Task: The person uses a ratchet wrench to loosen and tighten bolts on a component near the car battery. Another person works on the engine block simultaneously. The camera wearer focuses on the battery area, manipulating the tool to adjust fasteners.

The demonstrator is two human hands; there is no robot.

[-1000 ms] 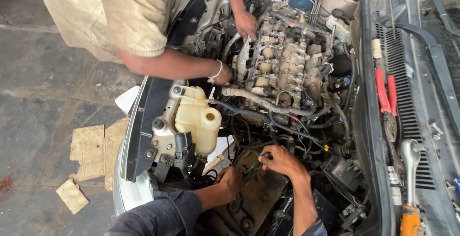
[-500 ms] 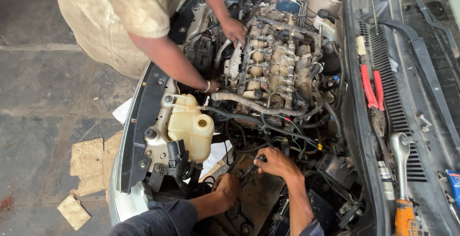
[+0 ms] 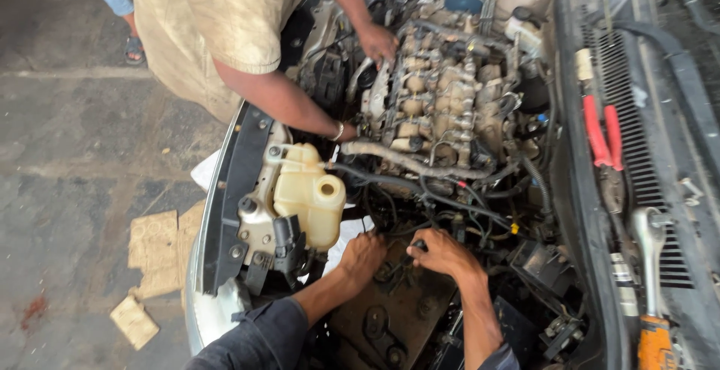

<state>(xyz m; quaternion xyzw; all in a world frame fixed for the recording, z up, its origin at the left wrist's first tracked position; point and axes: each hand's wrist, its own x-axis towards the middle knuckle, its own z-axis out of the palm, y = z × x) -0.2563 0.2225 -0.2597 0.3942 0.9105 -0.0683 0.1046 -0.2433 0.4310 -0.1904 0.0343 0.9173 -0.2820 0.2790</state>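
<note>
Both hands (image 3: pixel 405 254) now closer together; fingers curled onto greasy, dark engine part (image 3: pixel 394 272).

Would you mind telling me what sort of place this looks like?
Probably a car repair workshop: an open engine bay, pliers and a ratchet on the cowl, oil-stained concrete floor.

A cream coolant tank (image 3: pixel 309 194) sits at the front edge of the engine bay, its round cap hole open. Red-handled pliers (image 3: pixel 601 139) lie on the black cowl grille (image 3: pixel 660 115), with a ratchet wrench (image 3: pixel 649 254) just below them. Torn cardboard pieces (image 3: pixel 154 254) lie on the grey concrete floor (image 3: pixel 67 152) beside the car.
</note>
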